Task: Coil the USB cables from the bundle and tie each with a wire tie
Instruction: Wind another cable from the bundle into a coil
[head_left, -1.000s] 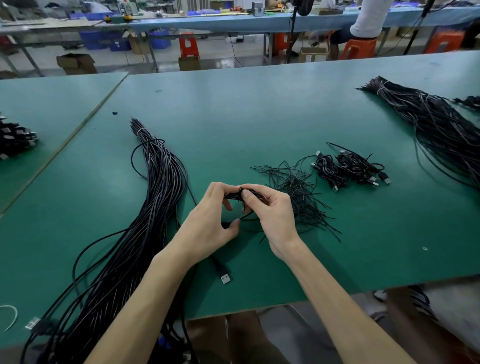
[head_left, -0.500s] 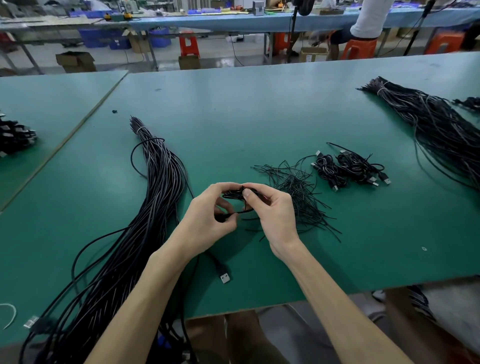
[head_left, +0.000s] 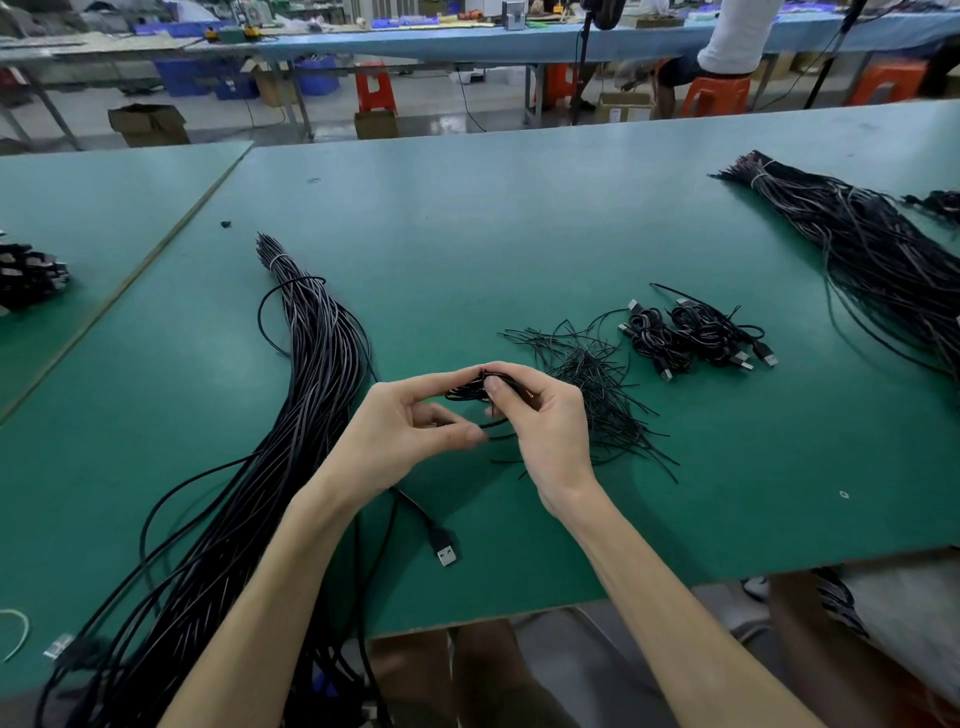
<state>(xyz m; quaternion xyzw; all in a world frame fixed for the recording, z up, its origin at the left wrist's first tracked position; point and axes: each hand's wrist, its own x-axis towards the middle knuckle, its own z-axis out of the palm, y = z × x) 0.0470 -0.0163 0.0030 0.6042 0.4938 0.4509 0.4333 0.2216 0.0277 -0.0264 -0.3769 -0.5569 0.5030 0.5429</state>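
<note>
A small black coil of USB cable (head_left: 465, 393) hangs above the green table (head_left: 519, 234) between my two hands. My right hand (head_left: 540, 421) pinches its top with thumb and fingers. My left hand (head_left: 400, 431) curls around the coil's left side, fingertips at the top and thumb under it. The cable's loose end runs down to a USB plug (head_left: 447, 552) near the front edge. The long bundle of black cables (head_left: 291, 415) lies left of my hands. A pile of thin black wire ties (head_left: 592, 379) lies just right of them.
Several tied coils (head_left: 691, 335) lie beyond the wire ties. A second cable bundle (head_left: 872, 249) spreads at the far right. More dark cables (head_left: 26, 275) sit on the neighbouring table at left. Someone on an orange stool (head_left: 717, 93) sits in the background.
My left thumb and fingers have shifted along the coil, turning it a little between both hands. The coil stays at the same spot above the table.
</note>
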